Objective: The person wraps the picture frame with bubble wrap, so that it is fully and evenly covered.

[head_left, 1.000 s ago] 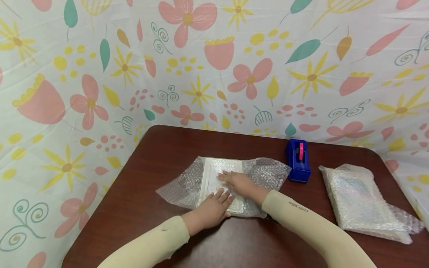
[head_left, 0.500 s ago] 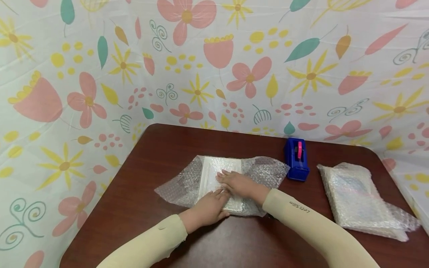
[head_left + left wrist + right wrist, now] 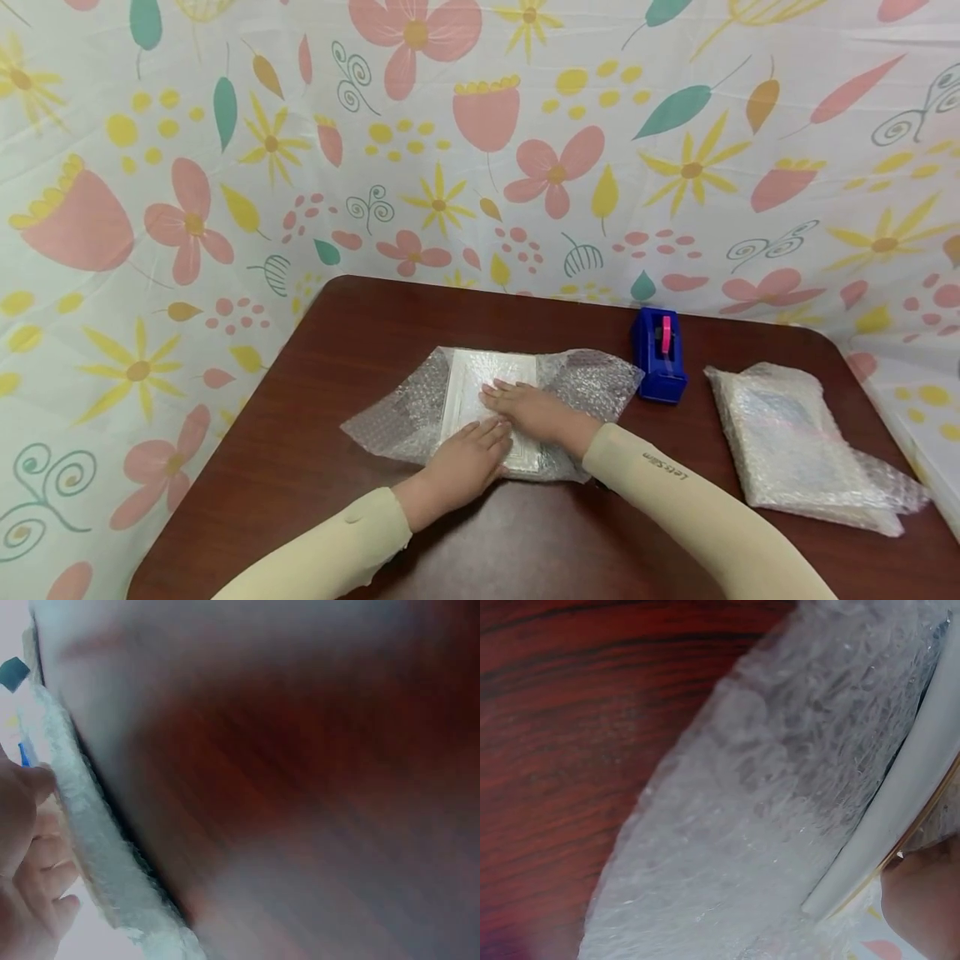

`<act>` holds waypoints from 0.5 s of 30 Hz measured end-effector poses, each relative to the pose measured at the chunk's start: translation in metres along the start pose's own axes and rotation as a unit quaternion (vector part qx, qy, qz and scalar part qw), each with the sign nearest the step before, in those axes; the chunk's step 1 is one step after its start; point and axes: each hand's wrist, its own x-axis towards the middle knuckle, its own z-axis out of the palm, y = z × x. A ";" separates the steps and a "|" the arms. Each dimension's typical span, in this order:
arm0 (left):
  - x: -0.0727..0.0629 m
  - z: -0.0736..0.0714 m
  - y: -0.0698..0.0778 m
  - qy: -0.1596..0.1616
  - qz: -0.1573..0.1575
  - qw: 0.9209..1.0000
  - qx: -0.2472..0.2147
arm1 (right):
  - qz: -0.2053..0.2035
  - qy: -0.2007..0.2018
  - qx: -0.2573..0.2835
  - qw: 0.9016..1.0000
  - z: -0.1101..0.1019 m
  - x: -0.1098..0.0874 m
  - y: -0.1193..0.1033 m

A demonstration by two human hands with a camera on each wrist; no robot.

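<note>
A white picture frame (image 3: 483,367) lies at mid-table on a sheet of bubble wrap (image 3: 401,421), whose loose ends spread out to both sides. My left hand (image 3: 467,457) rests on the frame's near left part, fingers straight and close together. Further up, my right hand (image 3: 528,410) lies flat across the middle, its fingertips pointing left. Seen from the left wrist, the bubble-wrapped near edge (image 3: 109,840) runs beside the left hand (image 3: 34,862). From the right wrist, the frame's white side (image 3: 904,817) rises above the bubble wrap (image 3: 705,847), and part of the right hand (image 3: 922,896) shows.
A blue tape dispenser (image 3: 660,358) with a pink roll stands right of the bubble wrap. Beyond it, a bubble-wrapped flat package (image 3: 795,450) lies near the right edge of the brown table (image 3: 360,333). A flower-printed cloth (image 3: 420,167) hangs behind.
The left hand has shifted slightly over the frame, and its spread fingers have come together. The right hand stays in place. The head view has drifted a little.
</note>
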 end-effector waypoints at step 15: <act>0.006 0.003 -0.008 -0.094 -0.079 0.989 -0.081 | 0.002 0.025 0.057 0.998 0.000 0.000 0.000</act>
